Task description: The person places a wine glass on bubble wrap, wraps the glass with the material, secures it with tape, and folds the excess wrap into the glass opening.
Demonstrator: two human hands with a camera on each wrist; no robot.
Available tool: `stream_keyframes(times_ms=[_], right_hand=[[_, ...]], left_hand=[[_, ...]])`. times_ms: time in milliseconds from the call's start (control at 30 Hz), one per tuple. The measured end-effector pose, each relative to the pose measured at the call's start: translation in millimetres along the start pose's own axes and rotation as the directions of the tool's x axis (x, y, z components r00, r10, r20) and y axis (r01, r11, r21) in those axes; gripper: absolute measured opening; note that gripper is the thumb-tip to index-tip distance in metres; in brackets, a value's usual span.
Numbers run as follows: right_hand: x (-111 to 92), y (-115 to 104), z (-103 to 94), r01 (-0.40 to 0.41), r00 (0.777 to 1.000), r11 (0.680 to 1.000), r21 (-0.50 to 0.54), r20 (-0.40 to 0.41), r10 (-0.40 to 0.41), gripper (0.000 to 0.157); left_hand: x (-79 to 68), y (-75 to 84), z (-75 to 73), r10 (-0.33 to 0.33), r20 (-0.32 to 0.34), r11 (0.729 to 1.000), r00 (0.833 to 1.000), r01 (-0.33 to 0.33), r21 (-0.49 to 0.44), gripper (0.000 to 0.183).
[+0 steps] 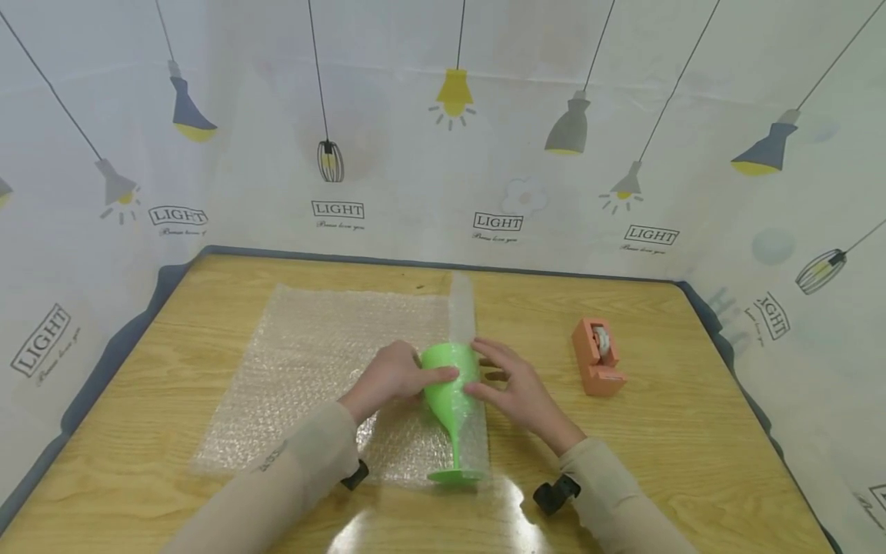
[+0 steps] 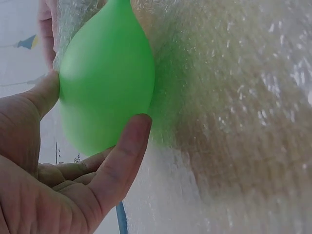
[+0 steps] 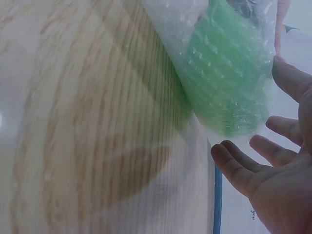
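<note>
Green plastic-looking goblet (image 1: 439,402), smooth and matte, is lying on its side on the bubble wrap (image 1: 325,354), near the sheet's right edge, its rounded bowl pointing away from the person, its thin stem and flat disc foot pointing toward them. The wrap is looking clear, dimpled and glossy, and a narrow folded strip of it is covering the goblet's right side and running past the bowl. Left grip (image 1: 401,372) is clamping on the bowl, thumb on top, other fingers bending round the side. Right grip (image 1: 517,391) is staying loose, fingers spreading apart, thumb resting against the wrapped side. Left fingertips are partly hiding behind the bowl in the head view; the left wrist view is cutting off the stem and foot, and the right wrist view is showing the bowl only blurrily through bubbles. Lettering on the left sleeve (image 1: 298,462) is being too small to read. An orange, blocky tape dispenser (image 1: 590,365) is standing well apart on the right, holding a whitish roll. Bench (image 1: 692,431) is showing yellowish wood grain and glare at the near edge. Pale backdrop (image 1: 394,92), printed with lamps and "LIGHT", is surrounding it.
</note>
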State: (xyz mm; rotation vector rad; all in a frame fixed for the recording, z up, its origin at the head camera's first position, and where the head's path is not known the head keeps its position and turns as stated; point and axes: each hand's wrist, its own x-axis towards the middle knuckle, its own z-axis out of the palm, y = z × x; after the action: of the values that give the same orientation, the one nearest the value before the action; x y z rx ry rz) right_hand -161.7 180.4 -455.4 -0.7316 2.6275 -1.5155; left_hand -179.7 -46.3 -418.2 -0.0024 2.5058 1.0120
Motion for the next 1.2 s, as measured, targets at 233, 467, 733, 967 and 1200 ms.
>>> stream_keyframes(times_ms=[233, 467, 733, 967, 1200], right_hand=[[2.4, -1.9, 4.1, -0.015, 1.0, 1.0, 0.025, 0.008, 0.015, 0.068], [3.9, -3.6, 7.3, -0.033, 0.999, 0.999, 0.032, 0.012, 0.033, 0.068], [5.2, -7.9, 10.1, -0.155, 0.987, 0.988, 0.006, 0.039, 0.155, 0.074], [5.2, -7.5, 12.4, -0.196, 0.979, 0.981, -0.017, 0.063, 0.196, 0.074], [5.1, -6.5, 13.0, -0.192, 0.98, 0.981, 0.02, 0.062, 0.191, 0.072]], left_hand=[[0.1, -6.2, -0.8, 0.026, -0.031, 0.999, 0.999, -0.024, 0.046, 0.072], [1.4, -15.1, -2.2, 0.075, -0.023, 0.994, 0.997, -0.073, 0.081, 0.078], [1.7, -24.0, -3.9, 0.092, 0.029, 0.995, 0.995, -0.093, 0.04, 0.076], [1.4, -25.9, -5.2, 0.096, 0.028, 0.994, 0.995, -0.098, 0.052, 0.081], [0.6, -24.9, -4.6, 0.096, 0.021, 0.994, 0.995, -0.097, 0.053, 0.08]])
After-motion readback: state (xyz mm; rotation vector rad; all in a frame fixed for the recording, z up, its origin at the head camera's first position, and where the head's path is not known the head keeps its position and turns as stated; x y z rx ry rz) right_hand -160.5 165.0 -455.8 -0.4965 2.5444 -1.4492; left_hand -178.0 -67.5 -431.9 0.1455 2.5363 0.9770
